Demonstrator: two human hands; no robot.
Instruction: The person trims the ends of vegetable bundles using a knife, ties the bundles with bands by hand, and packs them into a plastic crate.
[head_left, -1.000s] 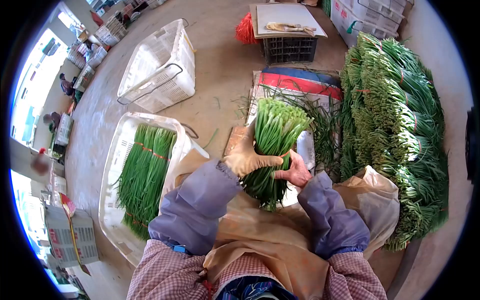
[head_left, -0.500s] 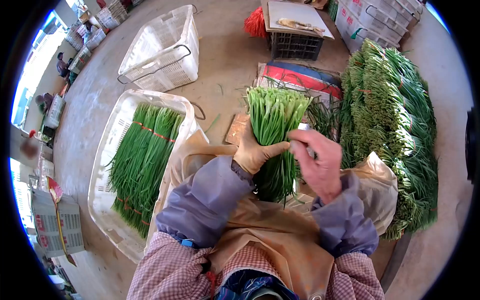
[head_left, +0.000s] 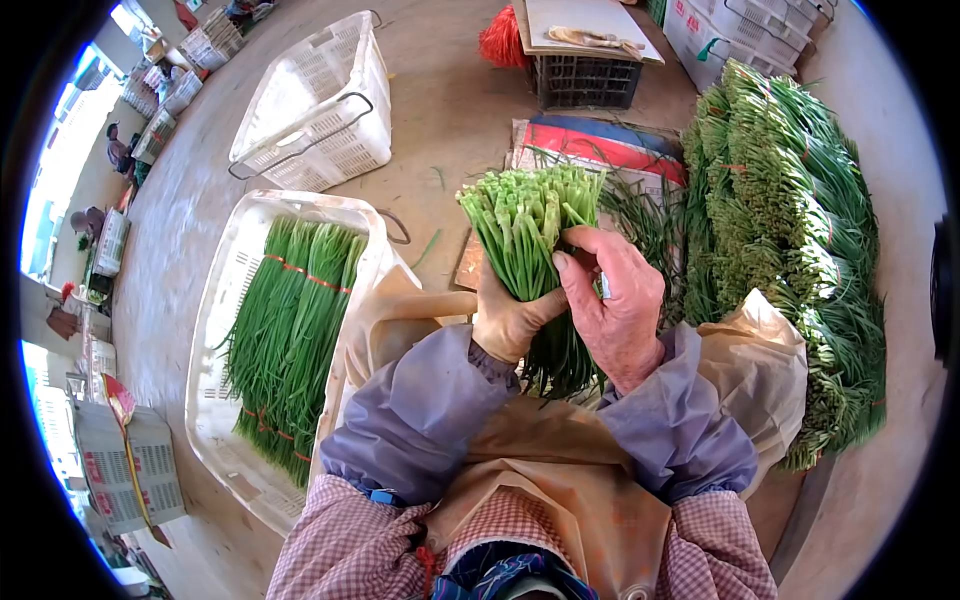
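A thick bunch of green chives [head_left: 525, 235] stands upright in front of me, pale cut ends on top and dark leaves hanging below. My left hand [head_left: 510, 315], in a tan glove, is wrapped round its middle with the thumb across the front. At the right side of the bunch, just under the cut ends, my bare right hand [head_left: 617, 300] pinches at stems with thumb and forefinger. A small whitish band [head_left: 605, 286] shows on one of its fingers. The lower leaves are partly hidden behind my wrists.
Left of me, a white crate [head_left: 215, 340] holds chive bunches tied with red bands. Another white crate [head_left: 318, 130] stands beyond it. A tall pile of chives [head_left: 800, 260] rises at right. Ahead, a board [head_left: 590, 30] rests on a black crate [head_left: 588, 82]; loose leaves [head_left: 645, 225] lie nearer.
The bunch has shifted slightly left and tilted so its cut ends face me more. My right hand has moved up and in, its fingers now against the stems.
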